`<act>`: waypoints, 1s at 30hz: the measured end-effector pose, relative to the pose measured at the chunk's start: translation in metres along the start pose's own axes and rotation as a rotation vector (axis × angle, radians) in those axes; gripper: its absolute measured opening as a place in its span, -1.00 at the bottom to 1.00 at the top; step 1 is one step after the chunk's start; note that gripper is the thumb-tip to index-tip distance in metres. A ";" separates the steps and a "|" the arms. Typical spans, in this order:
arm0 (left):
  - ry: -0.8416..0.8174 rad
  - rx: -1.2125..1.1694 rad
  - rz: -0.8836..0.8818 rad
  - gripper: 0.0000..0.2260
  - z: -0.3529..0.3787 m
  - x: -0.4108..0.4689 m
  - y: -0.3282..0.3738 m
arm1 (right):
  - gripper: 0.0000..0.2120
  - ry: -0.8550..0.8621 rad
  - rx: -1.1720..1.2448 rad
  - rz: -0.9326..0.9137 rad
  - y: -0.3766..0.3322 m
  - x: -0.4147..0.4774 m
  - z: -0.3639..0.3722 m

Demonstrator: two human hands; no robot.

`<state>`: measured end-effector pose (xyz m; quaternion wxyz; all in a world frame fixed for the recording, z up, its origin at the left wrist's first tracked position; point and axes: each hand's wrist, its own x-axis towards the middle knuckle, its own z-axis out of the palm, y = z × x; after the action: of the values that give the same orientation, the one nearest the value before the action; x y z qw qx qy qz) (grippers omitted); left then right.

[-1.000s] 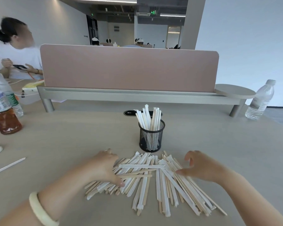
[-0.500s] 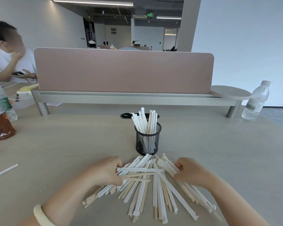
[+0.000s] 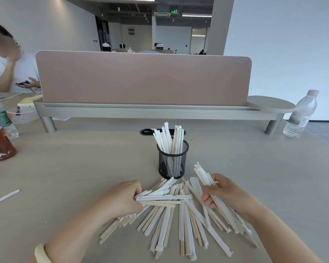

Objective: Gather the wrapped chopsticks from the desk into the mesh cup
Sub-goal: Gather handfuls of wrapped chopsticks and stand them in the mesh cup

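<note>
Before mesh cup (image 3: 172, 161), chopsticks (image 3: 179, 221) under both grips

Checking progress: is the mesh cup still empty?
No, the mesh cup already holds several wrapped chopsticks standing upright in it.

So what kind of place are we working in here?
Most likely a shared open-plan office. The desk has a pink divider screen along its back and a cable port set into the top. More people sit at desks further back, and an exit sign hangs from the bare ceiling.
</note>
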<state>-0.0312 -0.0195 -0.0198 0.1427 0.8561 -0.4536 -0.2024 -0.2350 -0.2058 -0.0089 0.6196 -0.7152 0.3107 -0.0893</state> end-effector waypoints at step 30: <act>0.063 -0.446 0.266 -0.82 -0.046 -0.010 0.016 | -0.81 0.308 0.354 -0.418 -0.042 0.001 0.005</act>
<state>-0.0261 -0.0170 0.0292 0.3673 0.7422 -0.5017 -0.2499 -0.2179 -0.2008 0.0290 0.6487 -0.6225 0.2267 -0.3746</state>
